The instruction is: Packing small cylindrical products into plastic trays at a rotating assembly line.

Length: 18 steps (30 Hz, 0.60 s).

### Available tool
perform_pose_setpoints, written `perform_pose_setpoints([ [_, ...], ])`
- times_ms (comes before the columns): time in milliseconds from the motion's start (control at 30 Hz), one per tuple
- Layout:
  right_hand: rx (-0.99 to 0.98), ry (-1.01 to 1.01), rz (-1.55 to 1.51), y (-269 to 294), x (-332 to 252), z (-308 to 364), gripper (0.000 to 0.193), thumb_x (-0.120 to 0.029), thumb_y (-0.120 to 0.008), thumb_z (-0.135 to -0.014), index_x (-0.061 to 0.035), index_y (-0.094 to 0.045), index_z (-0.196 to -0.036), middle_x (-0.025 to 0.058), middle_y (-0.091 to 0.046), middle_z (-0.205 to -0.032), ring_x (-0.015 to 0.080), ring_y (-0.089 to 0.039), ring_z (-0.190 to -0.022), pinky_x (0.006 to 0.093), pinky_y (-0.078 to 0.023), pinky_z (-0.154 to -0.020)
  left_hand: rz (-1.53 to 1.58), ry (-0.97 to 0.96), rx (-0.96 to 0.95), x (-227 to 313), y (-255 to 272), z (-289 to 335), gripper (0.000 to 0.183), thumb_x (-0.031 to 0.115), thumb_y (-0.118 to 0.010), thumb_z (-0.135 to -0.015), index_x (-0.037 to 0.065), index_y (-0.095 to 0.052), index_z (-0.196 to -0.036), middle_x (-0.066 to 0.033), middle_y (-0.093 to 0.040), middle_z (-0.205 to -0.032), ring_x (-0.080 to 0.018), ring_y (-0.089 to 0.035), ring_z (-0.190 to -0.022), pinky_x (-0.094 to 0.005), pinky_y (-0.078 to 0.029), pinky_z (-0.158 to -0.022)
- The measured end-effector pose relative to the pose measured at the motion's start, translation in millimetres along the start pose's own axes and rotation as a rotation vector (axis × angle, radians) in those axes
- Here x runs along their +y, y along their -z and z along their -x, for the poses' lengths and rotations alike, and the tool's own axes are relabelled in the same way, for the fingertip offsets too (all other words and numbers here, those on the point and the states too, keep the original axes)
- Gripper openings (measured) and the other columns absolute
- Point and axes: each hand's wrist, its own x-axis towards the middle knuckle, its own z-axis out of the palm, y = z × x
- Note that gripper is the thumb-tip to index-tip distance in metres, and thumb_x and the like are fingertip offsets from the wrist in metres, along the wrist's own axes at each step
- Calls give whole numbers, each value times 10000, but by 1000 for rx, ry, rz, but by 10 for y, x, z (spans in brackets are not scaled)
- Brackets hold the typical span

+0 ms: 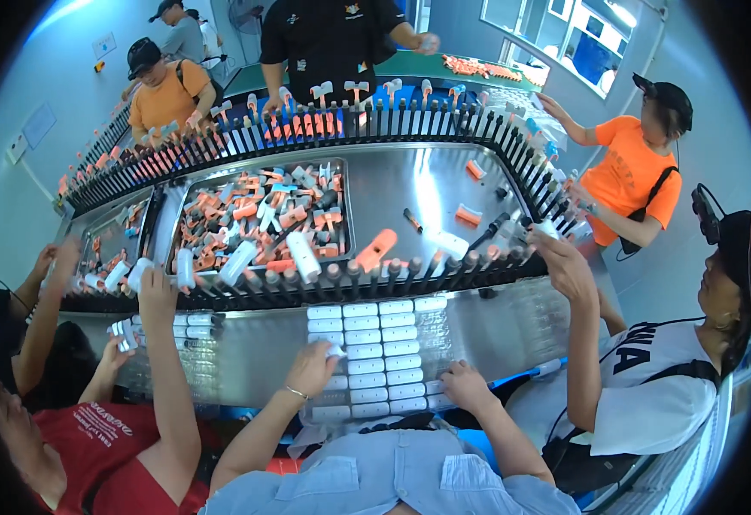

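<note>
White oblong plastic parts (365, 351) lie in rows in a clear plastic tray (434, 336) on the metal table in front of me. My left hand (310, 369) is over the tray's left side, its fingers closed on a white plastic part (335, 351) that shows only in part. My right hand (467, 386) rests at the tray's lower right edge with bent, slightly parted fingers; nothing shows in them.
Black upright pegs (354, 273) run along the table, some topped with orange or white parts. Behind them, a metal tray (346, 206) holds a pile of mixed parts. A co-worker in red (118, 455) works at my left, another in white (650, 386) at my right.
</note>
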Motion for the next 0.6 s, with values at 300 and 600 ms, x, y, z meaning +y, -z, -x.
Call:
perform_pose_setpoints([
  [300, -11, -17, -80, 126, 26, -40, 228, -190, -650, -690, -45, -609, -861, 129, -535, -978, 293, -495, -1012, 412, -469, -817, 472, -153, 360, 1251, 502, -898, 410, 295, -585, -844, 8, -482, -1118, -235, -595, -915, -392, -589, -842, -411, -467, -721],
  [600, 40, 41, -254, 99, 124, 7, 320, -192, -624, -734, -4, -567, -987, 191, -551, -1020, 347, -502, -1007, 413, -441, -850, 163, 198, 294, 1867, 392, -2178, 419, 318, -512, -857, -61, -475, -1034, -265, -603, -913, -423, -586, -867, -482, -466, -770],
])
